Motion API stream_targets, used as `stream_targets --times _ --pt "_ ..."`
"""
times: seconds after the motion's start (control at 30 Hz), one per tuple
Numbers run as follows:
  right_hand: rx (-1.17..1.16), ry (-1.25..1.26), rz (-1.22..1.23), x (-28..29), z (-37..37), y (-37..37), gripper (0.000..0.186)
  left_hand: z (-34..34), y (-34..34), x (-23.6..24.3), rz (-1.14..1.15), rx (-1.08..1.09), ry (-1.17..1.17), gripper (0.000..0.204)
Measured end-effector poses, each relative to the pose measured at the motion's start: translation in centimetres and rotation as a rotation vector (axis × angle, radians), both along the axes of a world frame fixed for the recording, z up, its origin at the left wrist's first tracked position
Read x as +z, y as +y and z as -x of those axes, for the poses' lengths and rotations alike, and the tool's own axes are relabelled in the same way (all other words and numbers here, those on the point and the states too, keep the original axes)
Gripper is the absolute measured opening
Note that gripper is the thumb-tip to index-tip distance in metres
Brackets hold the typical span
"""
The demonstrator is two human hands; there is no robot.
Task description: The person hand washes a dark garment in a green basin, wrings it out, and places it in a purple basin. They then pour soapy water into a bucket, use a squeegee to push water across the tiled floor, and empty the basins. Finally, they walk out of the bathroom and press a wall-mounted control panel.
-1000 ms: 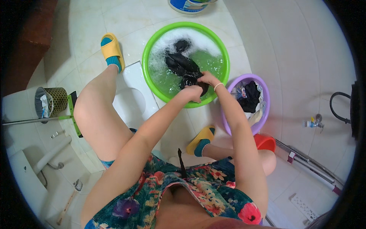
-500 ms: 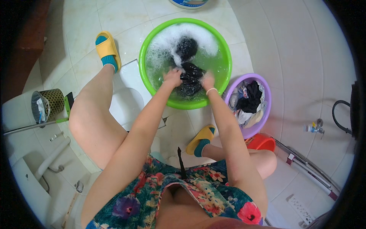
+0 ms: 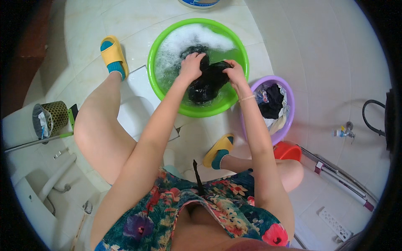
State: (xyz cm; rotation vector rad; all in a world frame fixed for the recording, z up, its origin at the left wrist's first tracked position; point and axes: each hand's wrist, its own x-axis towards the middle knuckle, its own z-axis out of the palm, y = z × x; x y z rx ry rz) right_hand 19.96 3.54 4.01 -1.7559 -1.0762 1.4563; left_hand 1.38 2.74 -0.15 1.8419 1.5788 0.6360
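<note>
A wet black garment (image 3: 205, 85) is partly lifted above the water in a round green basin (image 3: 202, 112). My right hand (image 3: 235, 74) pinches its upper right edge near the basin's right side. Over the dark cloth at the middle of the basin, my left hand (image 3: 192, 67) has its fingers curled onto the fabric; its fingertips are partly lost against the black. More of the dark cloth lies bunched beyond my left hand, among suds. White foam (image 3: 188, 35) covers the far part of the water.
Right of the green basin stands a purple basin (image 3: 290, 109) of mixed clothes, with a red tub (image 3: 288, 152) just nearer. A squat toilet (image 3: 138, 113) lies to the left. A waste bin (image 3: 59, 117) stands farther left. A tap (image 3: 346, 131) sticks out of the right wall.
Both hands have risen from the water and moved slightly away from me. The black garment, low in the water before, is now partly raised and stretched toward my right hand.
</note>
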Motion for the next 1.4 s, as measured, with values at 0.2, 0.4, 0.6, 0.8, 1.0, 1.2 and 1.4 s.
stream_targets --times 0.2,0.4,0.6,0.8,1.0,1.2,1.4 --pt "0.085 0.05 -0.248 14.1 2.3 -3.6 0.035 -0.2 -1.3 0.9 0.127 -0.198 -0.032 0.04" --pt "0.148 -0.189 -0.393 16.7 0.8 -4.1 0.034 -0.2 -0.4 -0.6 0.207 -0.176 -0.48 0.026" --pt "0.373 -0.721 -0.472 6.0 -2.1 -3.3 0.044 -1.0 -1.2 0.8 0.279 -0.184 0.117 0.074" --pt "0.61 -0.926 -0.151 -3.6 0.6 -4.7 0.074 -3.0 -2.4 -1.4 0.331 -0.196 0.518 0.065" --pt "0.677 -1.088 0.002 -11.8 0.1 -5.3 0.065 -4.0 -1.4 -8.4 0.62 -0.294 0.629 0.056" --pt "0.639 -1.211 -0.094 -15.0 0.5 -6.5 0.031 -3.1 -2.8 -13.3 0.061 -0.247 0.722 0.045" --pt "1.244 -1.164 -0.227 -11.8 1.3 -0.9 0.034 2.5 -0.5 -13.0 0.64 -0.707 0.718 0.048"
